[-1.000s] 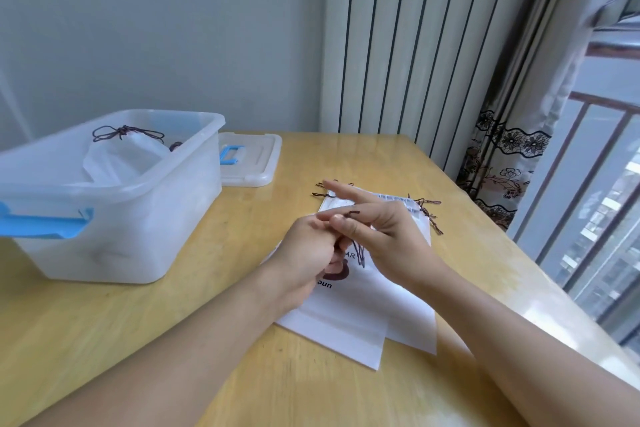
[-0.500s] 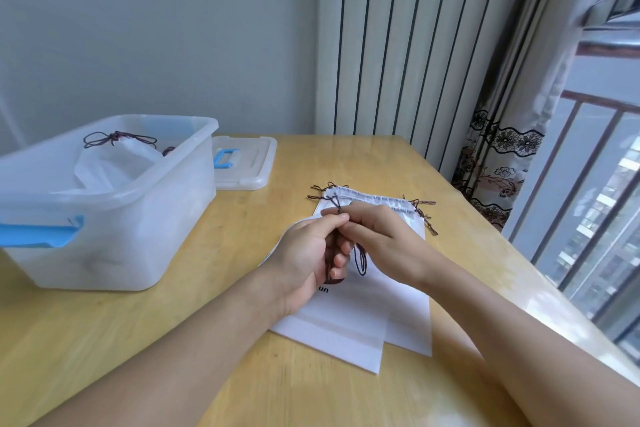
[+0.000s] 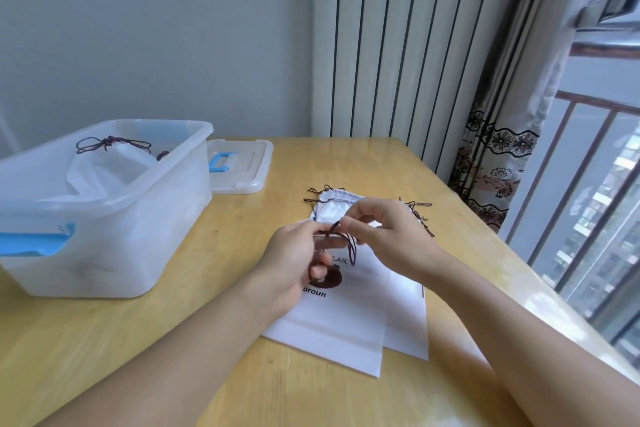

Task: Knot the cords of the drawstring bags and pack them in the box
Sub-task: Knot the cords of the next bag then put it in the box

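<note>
1. A dark cord [image 3: 341, 239] is pinched between the left hand [image 3: 298, 263] and the right hand [image 3: 388, 236], just above the table; fingers of both are curled around it, and a loop is seen hanging below them.
2. Under the hands, white drawstring bags [image 3: 346, 322] are laid flat and overlapping on the wooden table [image 3: 173, 340]. A dark round print and the letters "broun" are shown on the top one.
3. The bags' long axis is run from the near edge toward the far wall, with the gathered mouths pointed away and cord ends [image 3: 420, 215] splayed at both far corners.
4. Well to the left, a translucent plastic box [image 3: 114, 243] with a blue handle clip [image 3: 38, 239] is stood open on the table. A white bag [image 3: 107, 173] with a knotted dark cord is held inside it.
5. Just behind the box, its lid [image 3: 242, 166] with a blue handle is laid flat.
6. Beyond, a plain grey wall [image 3: 156, 28], striped white panelling [image 3: 398, 45], a patterned curtain [image 3: 495, 163] and a window railing [image 3: 595, 184] at right are seen.
</note>
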Demonstrator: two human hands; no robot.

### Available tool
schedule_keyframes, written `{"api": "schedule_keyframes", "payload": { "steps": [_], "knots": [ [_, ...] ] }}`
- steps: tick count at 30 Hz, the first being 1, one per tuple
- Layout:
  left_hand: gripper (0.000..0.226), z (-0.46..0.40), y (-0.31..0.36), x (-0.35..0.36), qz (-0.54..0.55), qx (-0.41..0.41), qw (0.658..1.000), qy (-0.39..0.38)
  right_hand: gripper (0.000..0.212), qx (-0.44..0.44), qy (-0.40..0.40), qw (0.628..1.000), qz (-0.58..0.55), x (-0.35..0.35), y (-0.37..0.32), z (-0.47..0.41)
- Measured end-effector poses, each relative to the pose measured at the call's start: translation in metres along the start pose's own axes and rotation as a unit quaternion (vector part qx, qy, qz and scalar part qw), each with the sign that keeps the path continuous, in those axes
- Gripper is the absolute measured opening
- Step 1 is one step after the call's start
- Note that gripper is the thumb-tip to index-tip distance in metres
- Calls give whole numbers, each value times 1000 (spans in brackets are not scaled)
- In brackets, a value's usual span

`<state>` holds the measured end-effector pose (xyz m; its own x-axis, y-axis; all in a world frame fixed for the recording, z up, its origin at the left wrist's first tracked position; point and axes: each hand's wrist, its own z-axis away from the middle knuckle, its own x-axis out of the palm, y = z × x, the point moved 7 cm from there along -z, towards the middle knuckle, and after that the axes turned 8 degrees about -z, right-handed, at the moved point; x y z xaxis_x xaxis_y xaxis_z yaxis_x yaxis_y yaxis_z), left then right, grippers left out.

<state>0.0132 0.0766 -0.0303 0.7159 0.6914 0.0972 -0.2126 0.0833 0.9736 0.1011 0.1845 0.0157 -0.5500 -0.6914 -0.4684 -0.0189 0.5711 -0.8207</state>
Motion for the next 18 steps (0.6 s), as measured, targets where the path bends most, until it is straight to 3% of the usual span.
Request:
{"api": "schedule_keyframes", "payload": {
  "steps": [3, 5, 8, 11, 18],
  "knots": [
    [16, -4, 4, -4, 167, -40, 985, -34, 19, 31, -65, 992, -99, 9, 3, 1],
    [15, -5, 6, -4, 214, -43, 974, -60, 22, 38, -98, 988, -109, 18, 5, 4],
    [22, -6, 8, -1, 178, -11, 981, -73, 30, 52, -63, 986, -144, 19, 8, 5],
    [26, -6, 14, -4, 148, 31, 987, -60, 18, 83, -12, 971, -223, 12, 9, 3],
    [25, -2, 27, -8, 100, 92, 989, -63, 23, 156, -7, 881, -447, 8, 11, 0]
  ]
}}
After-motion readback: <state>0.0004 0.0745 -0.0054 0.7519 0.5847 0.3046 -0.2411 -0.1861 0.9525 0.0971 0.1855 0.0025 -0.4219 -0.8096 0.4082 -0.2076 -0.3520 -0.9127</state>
